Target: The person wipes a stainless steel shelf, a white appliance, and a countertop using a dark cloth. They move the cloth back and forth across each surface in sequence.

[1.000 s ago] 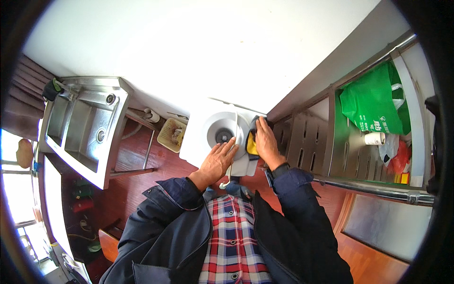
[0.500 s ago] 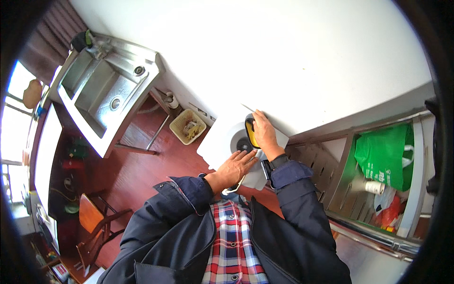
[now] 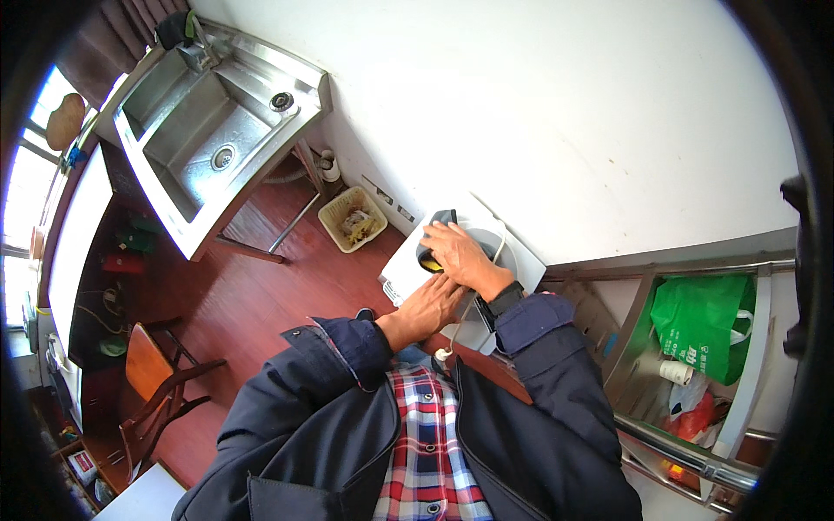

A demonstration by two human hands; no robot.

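Observation:
In front of me stands a white square-topped appliance (image 3: 530, 259) with a round grey part (image 3: 483, 234) in its top. My right hand (image 3: 467, 260) lies over a black-rimmed thing with yellow inside (image 3: 432, 263), its fingers curled across it at the left of the round part. What kind of thing this is I cannot make out, as the hand covers most of it. Just nearer to me, my left hand (image 3: 426, 306) has its fingers stretched out, their tips reaching under the right hand beside the yellow. A white cord (image 3: 443, 353) hangs by my shirt.
A steel double sink (image 3: 204, 130) stands at the far left, with a cream waste basket (image 3: 328, 213) between it and the appliance. To the right, an open metal shelf unit (image 3: 734, 417) holds a green bag (image 3: 704, 321). An orange-seated chair (image 3: 148, 360) is at the left.
My right hand has carried the black-rimmed thing from the right side of the round part to its left. The left hand stays close by, now partly under the right. My view has shifted slightly.

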